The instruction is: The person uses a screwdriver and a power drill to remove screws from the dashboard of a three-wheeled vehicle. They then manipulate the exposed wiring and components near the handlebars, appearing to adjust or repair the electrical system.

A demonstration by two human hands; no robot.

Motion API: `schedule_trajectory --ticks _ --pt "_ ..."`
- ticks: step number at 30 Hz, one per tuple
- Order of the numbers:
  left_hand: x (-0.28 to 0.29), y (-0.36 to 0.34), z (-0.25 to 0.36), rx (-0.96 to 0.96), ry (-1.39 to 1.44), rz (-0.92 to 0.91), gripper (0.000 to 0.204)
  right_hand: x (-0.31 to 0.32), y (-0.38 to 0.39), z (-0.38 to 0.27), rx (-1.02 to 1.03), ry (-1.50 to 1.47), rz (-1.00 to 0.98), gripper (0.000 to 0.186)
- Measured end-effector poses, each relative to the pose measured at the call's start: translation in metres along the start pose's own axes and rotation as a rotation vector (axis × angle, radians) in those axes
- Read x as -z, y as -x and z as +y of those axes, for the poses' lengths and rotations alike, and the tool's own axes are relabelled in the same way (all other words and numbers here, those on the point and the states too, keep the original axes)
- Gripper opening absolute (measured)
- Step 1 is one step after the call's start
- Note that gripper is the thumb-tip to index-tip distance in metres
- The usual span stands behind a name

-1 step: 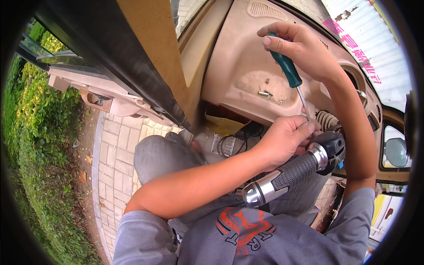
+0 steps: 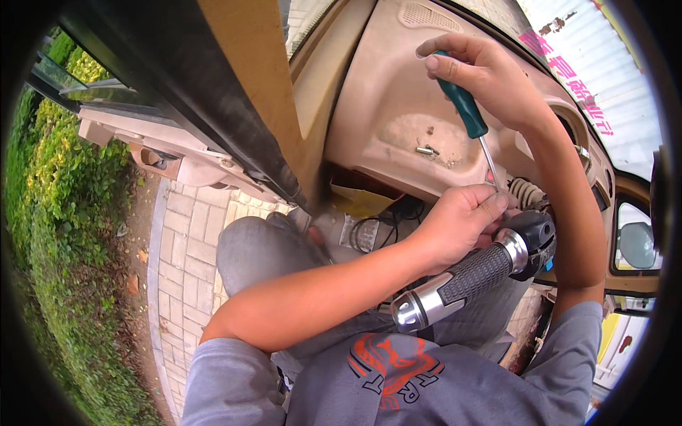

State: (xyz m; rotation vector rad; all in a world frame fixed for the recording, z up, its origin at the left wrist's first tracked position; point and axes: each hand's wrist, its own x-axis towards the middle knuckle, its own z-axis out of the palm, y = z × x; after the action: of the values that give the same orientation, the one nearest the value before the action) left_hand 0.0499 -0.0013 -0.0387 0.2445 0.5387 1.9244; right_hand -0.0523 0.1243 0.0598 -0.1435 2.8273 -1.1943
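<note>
In the head view, a smooth, moulded beige plastic dashboard (image 2: 362,106) is seen, its shallow hollow scuffed and dusty; a small shiny metal cylinder (image 2: 428,151) is lying there. A ribbed, bellows-like sleeve (image 2: 526,193) is set beside a handlebar grip (image 2: 472,277), whose dark, finely textured covering is framed by polished silver metal with a rounded end. Grey cloth trousers (image 2: 249,255) are seen below, and pale rectangular paving bricks (image 2: 188,248) are bordered by a leafy hedge (image 2: 60,234).

The screwdriver (image 2: 463,106) is held aslant above the grip's far end: its handle is glossy dark green and bulbous, its shaft slim and bright. The handle is clasped between thumb and fingers of the right hand (image 2: 490,74). The shaft's lower end is met by the left hand (image 2: 462,216), thumb and forefinger pressed together; what is pinched there cannot be told.
</note>
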Motion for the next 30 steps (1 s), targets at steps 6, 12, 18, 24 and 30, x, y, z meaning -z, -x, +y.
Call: schedule_trajectory --ticks 6,12,18,24,30 --pt "-0.003 -0.007 0.000 -0.002 0.002 -0.026 0.030 0.002 -0.001 -0.003 0.000 -0.024 -0.024 0.040" --pt "-0.002 -0.002 0.000 0.013 0.003 -0.013 0.029 -0.003 0.000 0.003 0.035 0.075 -0.063 0.041" --pt "0.000 0.001 -0.001 0.012 0.002 -0.019 0.029 0.001 -0.002 0.003 -0.016 0.048 -0.144 0.038" --pt "-0.005 0.003 0.011 0.017 -0.258 0.111 0.021 0.000 -0.001 -0.020 -0.073 0.043 -0.151 0.032" --pt "0.041 -0.018 0.016 0.028 0.054 -0.139 0.033 -0.011 -0.055 0.044 -0.149 -0.241 -0.216 0.029"
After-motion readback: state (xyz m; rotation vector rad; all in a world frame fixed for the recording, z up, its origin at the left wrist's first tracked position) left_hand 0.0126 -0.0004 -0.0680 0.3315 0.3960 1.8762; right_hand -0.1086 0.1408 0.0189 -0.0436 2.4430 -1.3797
